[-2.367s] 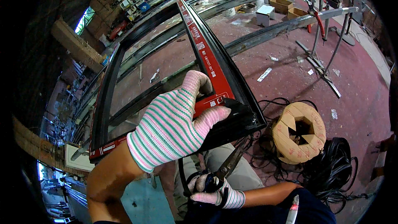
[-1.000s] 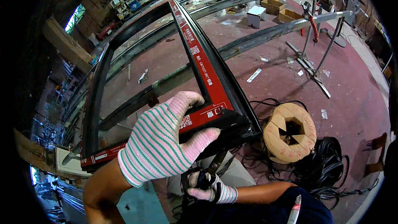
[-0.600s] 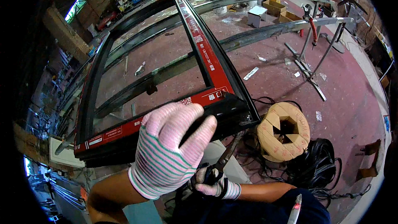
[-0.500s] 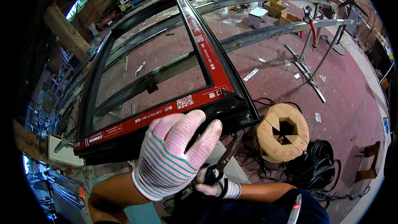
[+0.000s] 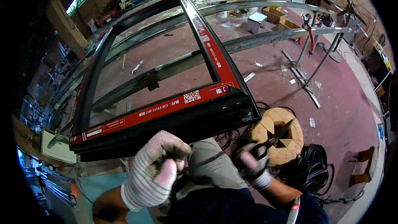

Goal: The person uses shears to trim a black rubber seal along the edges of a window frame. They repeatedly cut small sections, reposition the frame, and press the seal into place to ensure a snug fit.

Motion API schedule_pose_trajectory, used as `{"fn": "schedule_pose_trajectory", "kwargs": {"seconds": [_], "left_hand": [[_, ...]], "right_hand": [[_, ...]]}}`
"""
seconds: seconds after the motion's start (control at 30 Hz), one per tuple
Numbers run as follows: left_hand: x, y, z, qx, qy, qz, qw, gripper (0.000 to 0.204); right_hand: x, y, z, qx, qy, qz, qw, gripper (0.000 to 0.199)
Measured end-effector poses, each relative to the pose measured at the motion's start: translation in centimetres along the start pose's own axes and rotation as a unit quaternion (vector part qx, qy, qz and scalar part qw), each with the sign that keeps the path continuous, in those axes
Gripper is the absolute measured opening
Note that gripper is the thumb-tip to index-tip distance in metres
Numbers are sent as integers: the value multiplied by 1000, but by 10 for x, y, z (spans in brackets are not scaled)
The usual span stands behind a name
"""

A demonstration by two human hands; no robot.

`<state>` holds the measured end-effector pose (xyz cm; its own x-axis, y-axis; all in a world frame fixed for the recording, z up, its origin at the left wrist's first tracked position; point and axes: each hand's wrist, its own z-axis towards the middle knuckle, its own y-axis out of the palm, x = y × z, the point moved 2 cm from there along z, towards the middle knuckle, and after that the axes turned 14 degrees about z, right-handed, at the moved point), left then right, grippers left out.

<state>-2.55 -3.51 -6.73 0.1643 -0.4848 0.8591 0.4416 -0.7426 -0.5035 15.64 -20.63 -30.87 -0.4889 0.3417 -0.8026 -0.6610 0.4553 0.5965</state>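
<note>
A black window frame (image 5: 199, 118) with red printed film along its face lies tilted in front of me. My left hand (image 5: 155, 168), in a pink and white glove with green stripes, is just below the frame's near edge. Its fingers are curled closed, with darkened fingertips, at the end of a thin black rubber strip (image 5: 209, 159) crossing my lap. Farther right, my right hand (image 5: 253, 161), gloved and blurred, grips the handles of dark scissors (image 5: 278, 135). Their blades point up and right over a paper-wrapped ring-shaped roll (image 5: 290, 151).
Curved metal rails (image 5: 269, 41) on thin legs carry the frame. A heap of black strip (image 5: 309, 168) lies on the reddish floor beside the roll. Red-handled pliers (image 5: 311, 37) hang on a rail at right. Cardboard boxes (image 5: 273, 15) stand behind. A white stick with a reddish tip (image 5: 294, 209) juts in below.
My left hand has come off the frame's near edge, moved down and curled closed. My right hand has swung right with the scissors, away from the left hand. The view has shifted slightly.
</note>
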Motion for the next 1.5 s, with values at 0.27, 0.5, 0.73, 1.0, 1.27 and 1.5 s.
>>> {"fn": "schedule_pose_trajectory", "kwargs": {"seconds": [0.27, 0.5, 0.73, 1.0, 1.27, 1.5], "left_hand": [[52, -20, 86, 82, 169, 141, 972, 21], [22, -13, 157, 66, 128, 258, 955, 23], [33, 1, 167, 28, 102, 233, 967, 27], [23, -5, 167, 8, 89, 166, 982, 31], [23, -6, 168, 14, 84, 196, 977, 30], [38, 0, 167, -39, 67, 139, 987, 30]], "right_hand": [[-209, 81, 71, 42, -216, -381, 898, 31], [-228, 127, 108, -120, -34, -443, 888, 36], [-257, 137, 111, -104, 36, -514, 850, 31], [-237, 134, 111, -179, -133, -534, 815, 27], [-241, 138, 111, -223, -202, -601, 741, 13], [-281, 127, 133, -253, -275, -573, 729, 13]]}}
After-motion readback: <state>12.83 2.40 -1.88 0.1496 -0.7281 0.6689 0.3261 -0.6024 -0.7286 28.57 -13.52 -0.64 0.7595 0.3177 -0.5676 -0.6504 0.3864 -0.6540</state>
